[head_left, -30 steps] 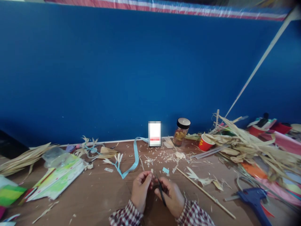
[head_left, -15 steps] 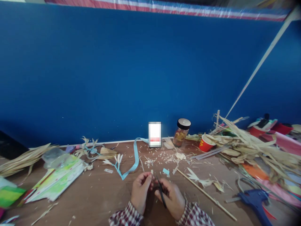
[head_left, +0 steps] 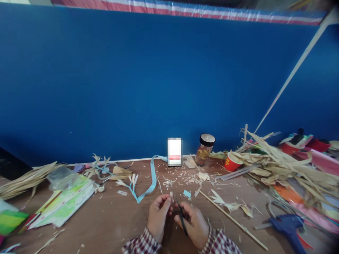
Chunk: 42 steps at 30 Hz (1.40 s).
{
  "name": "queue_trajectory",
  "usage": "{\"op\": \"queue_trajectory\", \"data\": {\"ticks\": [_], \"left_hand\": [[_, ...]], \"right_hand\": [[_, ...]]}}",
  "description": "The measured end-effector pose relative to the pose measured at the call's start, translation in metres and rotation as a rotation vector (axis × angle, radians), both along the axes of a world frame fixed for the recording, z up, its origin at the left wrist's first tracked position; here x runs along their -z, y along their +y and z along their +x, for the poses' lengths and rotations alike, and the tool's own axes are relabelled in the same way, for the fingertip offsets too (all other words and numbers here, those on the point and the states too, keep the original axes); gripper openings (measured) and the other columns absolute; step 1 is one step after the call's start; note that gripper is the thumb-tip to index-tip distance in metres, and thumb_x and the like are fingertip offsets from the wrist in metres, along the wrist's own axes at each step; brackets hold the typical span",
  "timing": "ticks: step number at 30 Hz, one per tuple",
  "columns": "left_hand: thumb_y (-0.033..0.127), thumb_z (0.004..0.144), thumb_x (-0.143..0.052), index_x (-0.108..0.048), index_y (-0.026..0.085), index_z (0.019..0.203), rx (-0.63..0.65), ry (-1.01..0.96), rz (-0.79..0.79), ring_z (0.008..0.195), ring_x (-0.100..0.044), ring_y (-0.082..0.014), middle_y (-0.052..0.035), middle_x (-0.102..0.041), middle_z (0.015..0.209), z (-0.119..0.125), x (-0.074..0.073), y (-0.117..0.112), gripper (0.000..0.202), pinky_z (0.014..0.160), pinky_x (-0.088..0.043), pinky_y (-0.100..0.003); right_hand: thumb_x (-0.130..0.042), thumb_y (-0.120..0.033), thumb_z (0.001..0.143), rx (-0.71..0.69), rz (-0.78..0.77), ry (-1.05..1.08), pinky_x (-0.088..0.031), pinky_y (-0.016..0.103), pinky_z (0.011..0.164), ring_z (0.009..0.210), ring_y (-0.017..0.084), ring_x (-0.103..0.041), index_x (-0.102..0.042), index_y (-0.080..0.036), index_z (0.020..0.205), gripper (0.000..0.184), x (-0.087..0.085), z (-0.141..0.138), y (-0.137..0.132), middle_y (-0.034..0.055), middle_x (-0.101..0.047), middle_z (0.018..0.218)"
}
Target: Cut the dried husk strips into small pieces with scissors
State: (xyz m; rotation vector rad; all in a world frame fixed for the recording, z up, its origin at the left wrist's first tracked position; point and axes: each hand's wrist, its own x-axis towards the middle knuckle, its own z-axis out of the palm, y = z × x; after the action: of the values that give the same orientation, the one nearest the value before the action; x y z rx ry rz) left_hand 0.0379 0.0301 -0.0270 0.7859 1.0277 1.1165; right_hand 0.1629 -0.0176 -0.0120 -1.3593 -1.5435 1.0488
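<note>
My left hand (head_left: 158,215) is closed in a pinch on a small pale strip (head_left: 171,194) that looks like dried husk. Just across from it, my right hand (head_left: 194,220) grips a slim black pointed tool (head_left: 181,217), by its shape tweezers, with the tip up and close to my left fingertips. The tip does not visibly touch the strip. Beyond the hands lie a scrap of light blue paper (head_left: 187,193) and many pale trimmings (head_left: 169,182). Left of them a light blue ribbon (head_left: 153,176) runs to a stem with white buds (head_left: 133,180).
A thin stick (head_left: 233,219) lies right of my hands, with a blue glue gun (head_left: 287,225) farther right. Behind stand a black-lidded jar (head_left: 203,151), a red paper cup (head_left: 232,163) and a blurred-out phone-like object (head_left: 175,151). Dried husks (head_left: 275,158) heap at right; a painted sheet (head_left: 69,201) lies left.
Almost nothing differs. Both hands keep their hold and place, and the whole view has shifted very slightly.
</note>
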Motion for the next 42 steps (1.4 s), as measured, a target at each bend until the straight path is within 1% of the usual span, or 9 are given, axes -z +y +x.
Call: {"op": "queue_trajectory", "data": {"ticks": [10,22,31,36,42], "left_hand": [[0.031,0.067,-0.063,-0.058,0.011,0.074,0.021,0.015,0.007,0.050,-0.046,-0.0065,-0.0007,-0.058,0.062,-0.0012,0.0020,0.0001,0.022,0.045,-0.035,-0.017],[0.032,0.066,-0.063,-0.059,0.012,0.072,0.016,0.018,-0.010,0.049,-0.047,-0.0062,0.0002,-0.058,0.062,-0.0005,0.0001,0.0003,0.021,0.045,-0.036,-0.017],[0.031,0.065,-0.064,-0.058,0.011,0.071,0.005,0.005,-0.008,0.049,-0.047,-0.0070,-0.0010,-0.058,0.061,0.0002,-0.0005,0.0010,0.022,0.044,-0.036,-0.017],[0.031,0.064,-0.065,-0.059,0.011,0.071,0.002,0.001,-0.021,0.048,-0.046,-0.0068,-0.0003,-0.058,0.060,0.0002,-0.0018,0.0009,0.021,0.044,-0.036,-0.017],[0.030,0.066,-0.064,-0.059,0.011,0.072,0.010,-0.005,-0.007,0.048,-0.046,-0.0060,-0.0004,-0.058,0.060,-0.0003,0.0011,0.0008,0.020,0.044,-0.035,-0.016]], "right_hand": [[-0.052,-0.035,0.078,-0.017,0.005,-0.026,-0.041,0.021,0.060,0.062,0.014,-0.053,-0.056,-0.018,0.100,0.028,-0.0007,0.0008,0.0003,0.0006,-0.061,0.069],[-0.052,-0.034,0.078,-0.013,0.018,-0.039,-0.041,0.021,0.059,0.061,0.013,-0.052,-0.056,-0.018,0.100,0.027,-0.0010,0.0013,0.0002,0.0007,-0.060,0.070],[-0.052,-0.033,0.078,-0.025,0.017,-0.046,-0.040,0.020,0.057,0.062,0.013,-0.052,-0.055,-0.019,0.102,0.027,0.0037,0.0021,0.0001,-0.0001,-0.060,0.069],[-0.052,-0.032,0.078,-0.030,0.014,-0.027,-0.040,0.020,0.057,0.062,0.013,-0.052,-0.055,-0.019,0.102,0.028,0.0049,0.0018,-0.0001,0.0001,-0.060,0.070],[-0.051,-0.034,0.078,-0.026,0.001,-0.021,-0.040,0.020,0.058,0.063,0.013,-0.052,-0.055,-0.018,0.102,0.029,0.0029,0.0015,0.0000,0.0004,-0.060,0.070]]}}
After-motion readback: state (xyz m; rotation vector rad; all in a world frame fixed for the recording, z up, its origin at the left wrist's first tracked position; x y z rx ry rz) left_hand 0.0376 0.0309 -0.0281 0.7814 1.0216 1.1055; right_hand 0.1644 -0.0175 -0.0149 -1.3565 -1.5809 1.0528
